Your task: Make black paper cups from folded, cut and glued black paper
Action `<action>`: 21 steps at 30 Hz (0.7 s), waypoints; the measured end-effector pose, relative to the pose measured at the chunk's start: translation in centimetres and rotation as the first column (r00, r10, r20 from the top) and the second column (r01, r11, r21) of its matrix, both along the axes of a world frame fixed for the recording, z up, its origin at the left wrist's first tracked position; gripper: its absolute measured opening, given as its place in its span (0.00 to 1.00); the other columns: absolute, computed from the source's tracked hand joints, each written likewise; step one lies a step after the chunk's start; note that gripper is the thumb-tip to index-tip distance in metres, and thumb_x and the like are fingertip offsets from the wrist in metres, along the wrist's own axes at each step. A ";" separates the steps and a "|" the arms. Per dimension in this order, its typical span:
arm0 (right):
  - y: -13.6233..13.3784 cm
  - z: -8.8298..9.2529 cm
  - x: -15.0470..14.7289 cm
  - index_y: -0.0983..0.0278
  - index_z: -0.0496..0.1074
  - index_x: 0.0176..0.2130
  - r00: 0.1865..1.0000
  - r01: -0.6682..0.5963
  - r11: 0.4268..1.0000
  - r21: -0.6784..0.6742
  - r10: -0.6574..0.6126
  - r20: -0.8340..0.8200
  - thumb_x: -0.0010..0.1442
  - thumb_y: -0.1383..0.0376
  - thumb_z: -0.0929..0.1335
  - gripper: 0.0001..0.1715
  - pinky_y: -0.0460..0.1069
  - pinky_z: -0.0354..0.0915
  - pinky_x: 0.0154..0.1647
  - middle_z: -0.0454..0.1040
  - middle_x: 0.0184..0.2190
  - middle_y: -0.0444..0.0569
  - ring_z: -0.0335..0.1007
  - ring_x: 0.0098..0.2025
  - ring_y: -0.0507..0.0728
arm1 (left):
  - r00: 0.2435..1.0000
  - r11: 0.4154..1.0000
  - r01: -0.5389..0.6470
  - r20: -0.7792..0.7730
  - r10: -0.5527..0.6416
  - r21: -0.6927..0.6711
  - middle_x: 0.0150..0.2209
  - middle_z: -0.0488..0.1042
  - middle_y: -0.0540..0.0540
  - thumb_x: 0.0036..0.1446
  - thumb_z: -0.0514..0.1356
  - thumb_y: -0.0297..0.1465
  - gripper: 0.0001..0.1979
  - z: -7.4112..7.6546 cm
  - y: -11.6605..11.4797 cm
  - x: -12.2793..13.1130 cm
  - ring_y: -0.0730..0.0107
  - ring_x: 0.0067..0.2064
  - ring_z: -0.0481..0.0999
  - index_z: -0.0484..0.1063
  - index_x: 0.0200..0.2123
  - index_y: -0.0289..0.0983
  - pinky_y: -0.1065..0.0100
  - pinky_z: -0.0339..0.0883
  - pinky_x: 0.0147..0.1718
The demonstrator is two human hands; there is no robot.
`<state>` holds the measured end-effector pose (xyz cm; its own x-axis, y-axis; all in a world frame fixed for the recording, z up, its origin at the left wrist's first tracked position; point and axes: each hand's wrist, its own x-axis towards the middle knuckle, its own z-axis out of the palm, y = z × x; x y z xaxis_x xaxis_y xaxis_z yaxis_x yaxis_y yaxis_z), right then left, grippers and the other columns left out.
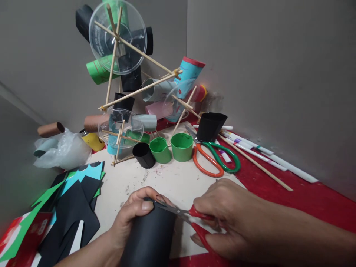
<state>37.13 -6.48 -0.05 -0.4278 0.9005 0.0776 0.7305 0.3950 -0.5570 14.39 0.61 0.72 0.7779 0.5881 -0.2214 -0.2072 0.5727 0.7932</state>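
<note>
My left hand [134, 207] grips a black paper tube [150, 237] by its upper rim, thumb on the near side and fingers over the far side. Red-handled scissors [201, 230] are in my right hand [219, 215], with fingers through the loops. Their blades are parted at the tube's top edge, one reaching along the rim toward my left fingers. Beyond my hands stand a short black paper cup [144, 155] and two green paper cups [160, 150] [181, 147]. The tube's lower end runs out of view.
Large scissors with orange and green handles [217, 159] lie beyond my right hand. Stick-and-plastic wheel structures [118, 37] rise at the back. Cut paper scraps [75, 207] cover the left side. White rolled tubes [292, 168] and a wooden stick [258, 163] lie on the red cloth at right.
</note>
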 end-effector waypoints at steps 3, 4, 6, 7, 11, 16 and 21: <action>0.0 0.1 0.0 0.62 0.64 0.20 1.000 0.004 1.000 0.022 -0.004 -0.019 0.51 0.60 0.69 0.14 0.47 0.42 0.22 0.61 0.14 0.38 0.47 0.18 0.49 | 0.999 1.000 -0.024 0.022 0.024 0.011 0.35 0.79 0.41 0.49 0.64 0.35 0.11 -0.2 -0.1 0.0 0.61 0.34 0.77 0.76 0.34 0.34 0.65 0.70 0.35; 0.1 0.1 0.0 0.62 0.64 0.20 1.000 -0.001 1.000 0.026 0.002 -0.028 0.52 0.61 0.68 0.14 0.48 0.42 0.22 0.61 0.14 0.39 0.47 0.18 0.49 | 0.999 1.000 -0.026 0.022 0.026 0.012 0.35 0.79 0.40 0.49 0.64 0.35 0.11 -0.3 -0.1 0.0 0.61 0.34 0.77 0.76 0.34 0.34 0.65 0.70 0.35; 0.1 -0.1 0.1 0.62 0.65 0.20 0.999 -0.010 0.999 0.035 0.012 -0.042 0.53 0.61 0.68 0.14 0.48 0.42 0.21 0.60 0.14 0.38 0.47 0.17 0.48 | 1.000 1.000 -0.013 0.006 0.013 0.001 0.35 0.78 0.40 0.49 0.64 0.34 0.10 -0.2 -0.1 0.0 0.61 0.35 0.77 0.76 0.34 0.34 0.64 0.70 0.35; 0.0 -0.3 0.1 0.62 0.65 0.19 0.999 -0.011 0.999 0.043 0.013 -0.043 0.53 0.61 0.68 0.14 0.48 0.42 0.22 0.60 0.14 0.38 0.47 0.17 0.48 | 1.000 1.000 -0.011 0.001 0.011 -0.002 0.36 0.78 0.40 0.49 0.64 0.34 0.10 -0.2 -0.1 0.0 0.60 0.35 0.77 0.76 0.34 0.34 0.63 0.71 0.35; 0.1 -0.7 0.1 0.62 0.64 0.18 1.000 -0.005 0.996 0.085 0.005 -0.005 0.53 0.62 0.67 0.15 0.49 0.40 0.22 0.58 0.13 0.38 0.45 0.17 0.48 | 1.000 1.000 -0.016 0.010 0.016 0.014 0.36 0.79 0.40 0.50 0.63 0.33 0.10 -0.1 -0.1 -0.1 0.60 0.35 0.77 0.77 0.34 0.34 0.63 0.71 0.35; 0.4 -0.1 0.4 0.63 0.62 0.19 0.998 -0.040 0.998 0.042 0.038 0.048 0.51 0.67 0.67 0.12 0.47 0.40 0.21 0.57 0.13 0.38 0.44 0.17 0.48 | 1.000 1.000 -0.012 0.028 0.011 0.017 0.38 0.80 0.41 0.51 0.63 0.32 0.09 0.0 0.0 0.0 0.60 0.37 0.78 0.77 0.35 0.34 0.64 0.71 0.38; 0.6 0.0 0.7 0.63 0.60 0.20 1.000 0.006 0.997 0.074 -0.006 -0.001 0.50 0.68 0.66 0.11 0.47 0.42 0.22 0.58 0.14 0.39 0.48 0.18 0.48 | 0.997 1.000 0.016 0.073 -0.017 0.010 0.39 0.81 0.41 0.53 0.62 0.32 0.09 0.1 0.2 0.0 0.52 0.47 0.78 0.78 0.37 0.35 0.61 0.71 0.41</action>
<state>37.81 -5.90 -0.01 -0.4226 0.8948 0.1443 0.7327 0.4310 -0.5266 14.40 0.85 0.85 0.8013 0.5769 -0.1584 -0.2552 0.5691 0.7817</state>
